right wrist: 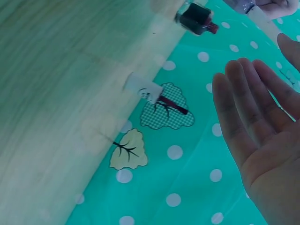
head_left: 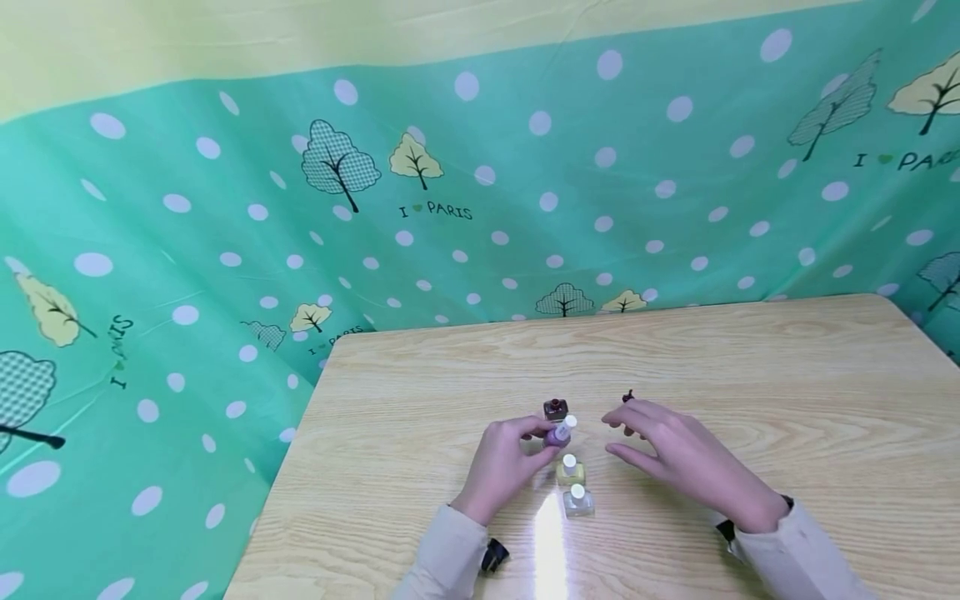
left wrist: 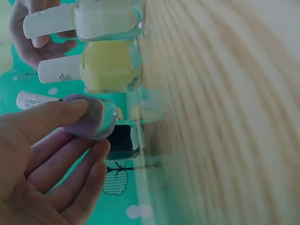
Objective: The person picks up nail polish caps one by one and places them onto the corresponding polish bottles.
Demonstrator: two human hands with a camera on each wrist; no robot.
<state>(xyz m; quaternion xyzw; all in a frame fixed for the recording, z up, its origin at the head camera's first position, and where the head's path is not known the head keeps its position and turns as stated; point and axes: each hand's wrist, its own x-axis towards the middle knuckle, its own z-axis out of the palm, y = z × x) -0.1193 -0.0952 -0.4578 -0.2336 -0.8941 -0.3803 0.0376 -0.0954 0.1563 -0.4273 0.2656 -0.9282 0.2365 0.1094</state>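
Observation:
My left hand (head_left: 501,468) pinches a purple nail polish bottle (left wrist: 96,117) between thumb and fingers. That bottle leans, its white cap pointing up and to the right in the head view. Just behind it stands a dark nail polish bottle (head_left: 555,410) without its cap, the neck stained dark red. Its white cap (right wrist: 142,87) stands on the table with the dark brush upward; the right hand hides most of it in the head view. My right hand (head_left: 671,450) hovers to the right of the bottles, holding nothing, fingers loosely extended.
A yellow nail polish bottle (head_left: 571,474) and a clear, whitish one (head_left: 578,502) stand capped in a row in front of the purple bottle. They rest on a light wooden table (head_left: 420,375). A green dotted curtain (head_left: 510,192) hangs behind the table's far edge.

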